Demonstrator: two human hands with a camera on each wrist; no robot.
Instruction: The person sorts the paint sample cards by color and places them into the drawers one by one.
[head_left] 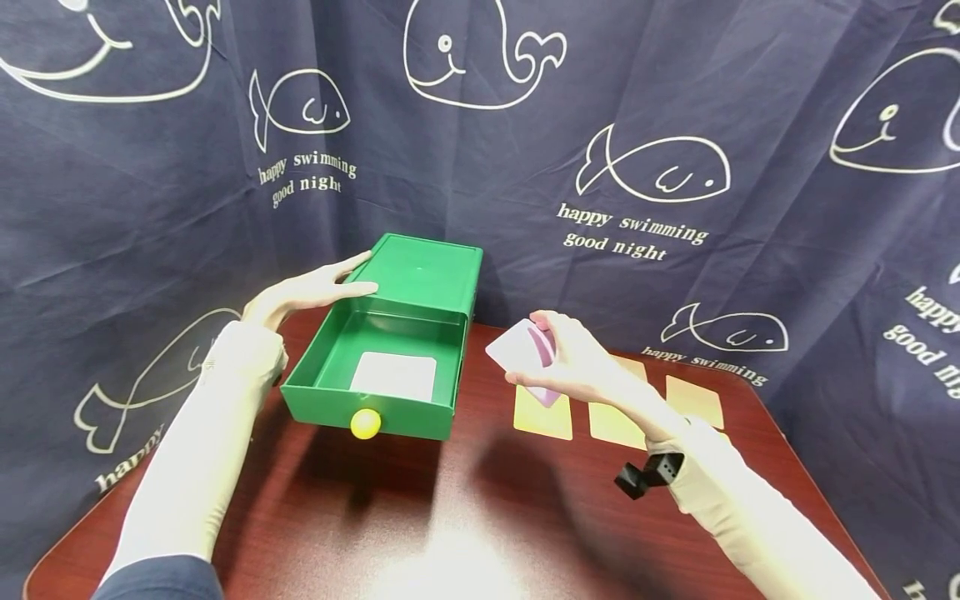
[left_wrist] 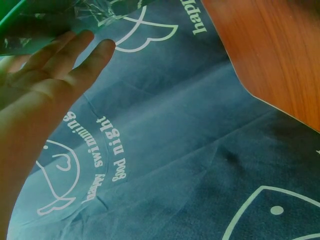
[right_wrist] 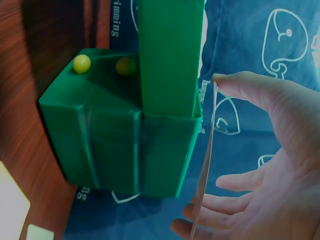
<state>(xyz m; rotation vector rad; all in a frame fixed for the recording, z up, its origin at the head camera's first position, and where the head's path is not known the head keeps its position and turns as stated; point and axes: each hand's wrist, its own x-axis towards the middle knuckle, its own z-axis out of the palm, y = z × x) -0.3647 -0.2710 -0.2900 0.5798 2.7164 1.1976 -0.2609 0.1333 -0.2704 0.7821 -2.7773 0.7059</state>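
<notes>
A green chest of drawers (head_left: 420, 271) stands on the table with its top drawer (head_left: 405, 414) pulled out, a yellow knob (head_left: 366, 424) on its front. Inside that drawer lies a whitish card (head_left: 393, 375). My left hand (head_left: 303, 292) rests on the left edge of the chest's top, thumb and fingers extended; in the left wrist view its fingers (left_wrist: 85, 60) are spread at the chest's side. To the right of the drawer, my right hand (head_left: 573, 362) pinches a pale pink-purple card (head_left: 521, 350) above the table. The right wrist view shows this card edge-on between thumb and fingers.
Pale yellow cards (head_left: 615, 423) lie on the reddish-brown table (head_left: 525, 517) below and beyond my right hand. Two lower drawers with yellow knobs (right_wrist: 82, 64) appear closed in the right wrist view. A dark curtain (head_left: 487, 167) with fish drawings surrounds the table.
</notes>
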